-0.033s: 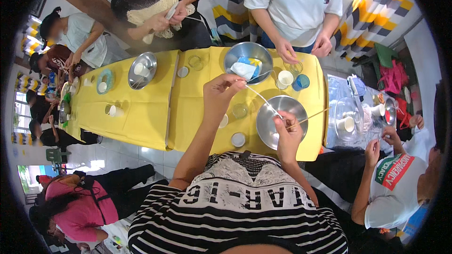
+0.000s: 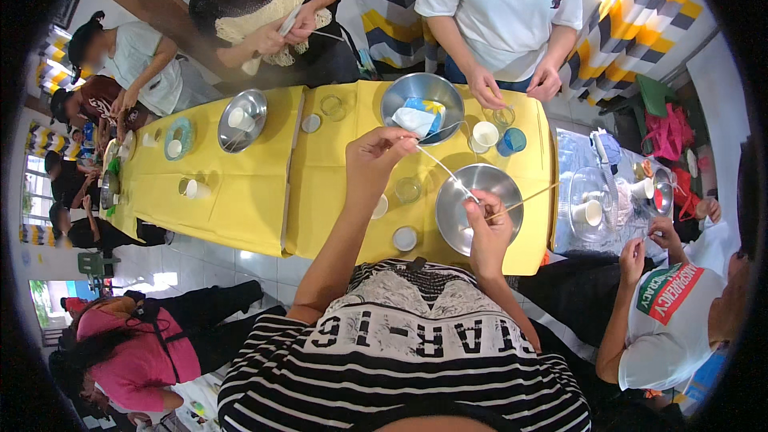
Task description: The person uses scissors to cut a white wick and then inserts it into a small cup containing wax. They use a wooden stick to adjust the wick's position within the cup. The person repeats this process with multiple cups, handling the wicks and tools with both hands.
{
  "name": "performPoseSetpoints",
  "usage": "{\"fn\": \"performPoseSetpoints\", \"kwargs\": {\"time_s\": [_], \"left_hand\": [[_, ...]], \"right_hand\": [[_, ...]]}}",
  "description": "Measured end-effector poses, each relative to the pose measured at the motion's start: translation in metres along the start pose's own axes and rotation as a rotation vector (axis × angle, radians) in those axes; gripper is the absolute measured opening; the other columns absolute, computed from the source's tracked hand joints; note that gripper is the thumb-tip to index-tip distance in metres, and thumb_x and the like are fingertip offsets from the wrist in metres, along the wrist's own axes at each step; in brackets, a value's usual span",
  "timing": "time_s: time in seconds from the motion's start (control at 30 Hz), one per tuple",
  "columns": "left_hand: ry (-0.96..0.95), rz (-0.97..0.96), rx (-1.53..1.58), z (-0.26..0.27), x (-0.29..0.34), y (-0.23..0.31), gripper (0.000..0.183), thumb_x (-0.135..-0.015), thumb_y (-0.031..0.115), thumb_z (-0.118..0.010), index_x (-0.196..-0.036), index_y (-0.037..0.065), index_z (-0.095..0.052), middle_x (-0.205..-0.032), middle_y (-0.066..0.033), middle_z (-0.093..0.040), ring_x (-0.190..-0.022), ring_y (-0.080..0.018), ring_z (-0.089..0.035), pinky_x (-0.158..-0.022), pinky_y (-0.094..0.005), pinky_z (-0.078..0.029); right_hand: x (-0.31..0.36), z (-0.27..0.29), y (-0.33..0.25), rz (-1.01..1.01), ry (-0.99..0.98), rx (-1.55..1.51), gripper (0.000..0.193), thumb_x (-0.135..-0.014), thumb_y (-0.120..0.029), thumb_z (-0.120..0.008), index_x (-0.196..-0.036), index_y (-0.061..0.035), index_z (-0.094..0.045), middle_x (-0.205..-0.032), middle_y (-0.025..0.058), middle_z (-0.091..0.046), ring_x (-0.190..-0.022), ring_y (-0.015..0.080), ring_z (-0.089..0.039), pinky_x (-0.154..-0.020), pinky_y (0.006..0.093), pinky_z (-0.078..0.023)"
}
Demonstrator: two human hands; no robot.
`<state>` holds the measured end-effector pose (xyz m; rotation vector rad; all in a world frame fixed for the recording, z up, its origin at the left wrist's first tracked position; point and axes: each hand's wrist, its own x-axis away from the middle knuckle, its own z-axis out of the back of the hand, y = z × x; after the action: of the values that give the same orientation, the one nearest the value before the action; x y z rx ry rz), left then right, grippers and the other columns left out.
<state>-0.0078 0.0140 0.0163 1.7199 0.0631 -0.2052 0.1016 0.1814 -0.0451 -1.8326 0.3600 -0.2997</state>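
A thin white cord (image 2: 438, 162) runs at a slant between my two hands above the yellow-covered table. My left hand (image 2: 374, 162) pinches its upper end between thumb and fingertips. Lower down and to the right, my right hand (image 2: 490, 232) grips the other end, together with a thin wooden stick (image 2: 530, 200) that points out to the right. Under the right hand stands a wide metal bowl (image 2: 507, 186), partly covered by the hand. A clear glass (image 2: 407, 189) is just left of this bowl.
On the yellow cover (image 2: 336, 192), a second metal bowl (image 2: 390, 94) holds a blue-and-white packet (image 2: 424, 116). Nearby are a white paper cup (image 2: 484, 136), a blue glass (image 2: 512, 142) and a small white-topped round container (image 2: 405, 238). Other people stand across the table and at both sides.
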Motion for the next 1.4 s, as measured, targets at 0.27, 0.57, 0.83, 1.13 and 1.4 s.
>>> {"fn": "performPoseSetpoints", "kwargs": {"time_s": [0.27, 0.57, 0.83, 1.13, 1.4], "left_hand": [[0.016, 0.0, 0.018, 0.002, 0.002, -0.001, 0.014, -0.084, 0.004, -0.062, -0.096, -0.002, -0.066, -0.088, -0.0062, -0.065, -0.078, -0.0106, -0.059, -0.071, -0.0225, -0.044], [0.045, -0.093, 0.026, -0.006, -0.013, 0.009, 0.008, -0.082, 0.002, -0.064, -0.09, 0.002, -0.067, -0.091, -0.0054, -0.064, -0.083, -0.0096, -0.056, -0.073, -0.0222, -0.042], [0.04, -0.202, -0.218, -0.001, -0.029, 0.006, 0.007, -0.078, 0.005, -0.069, -0.086, 0.005, -0.069, -0.087, -0.0038, -0.067, -0.076, -0.009, -0.056, -0.064, -0.0224, -0.041], [-0.023, -0.257, -0.376, -0.011, -0.036, 0.016, 0.009, -0.079, 0.0, -0.067, -0.088, 0.001, -0.068, -0.091, -0.0063, -0.064, -0.081, -0.0115, -0.057, -0.068, -0.0219, -0.042], [-0.038, -0.283, -0.403, -0.021, -0.037, 0.021, 0.01, -0.079, 0.001, -0.067, -0.089, 0.001, -0.068, -0.091, -0.0061, -0.063, -0.08, -0.0097, -0.056, -0.066, -0.0208, -0.042]], "right_hand": [[-0.006, -0.004, 0.012, -0.072, -0.055, -0.116, 0.019, -0.084, -0.006, -0.068, -0.102, -0.0025, -0.063, -0.077, -0.0061, -0.055, -0.063, -0.0003, -0.038, -0.056, 0.0156, -0.028], [-0.018, 0.006, 0.012, -0.256, 0.071, -0.258, 0.036, -0.098, -0.027, -0.044, -0.127, -0.0053, -0.042, -0.082, 0.0062, -0.054, -0.047, 0.0051, -0.029, -0.046, 0.02, -0.026], [-0.042, 0.035, 0.0, -0.261, -0.001, -0.134, 0.021, -0.098, -0.017, -0.043, -0.114, -0.0057, -0.051, -0.079, 0.0021, -0.055, -0.049, 0.0038, -0.031, -0.046, 0.0196, -0.026], [-0.028, 0.042, 0.006, -0.341, -0.064, 0.046, 0.02, -0.097, -0.02, -0.047, -0.109, -0.0073, -0.055, -0.072, 0.0011, -0.057, -0.052, 0.0039, -0.042, -0.047, 0.0188, -0.032], [-0.014, 0.052, 0.033, -0.555, -0.071, 0.097, 0.02, -0.096, -0.017, -0.046, -0.112, -0.0065, -0.052, -0.073, 0.0025, -0.056, -0.045, 0.005, -0.041, -0.039, 0.0197, -0.029]]}}
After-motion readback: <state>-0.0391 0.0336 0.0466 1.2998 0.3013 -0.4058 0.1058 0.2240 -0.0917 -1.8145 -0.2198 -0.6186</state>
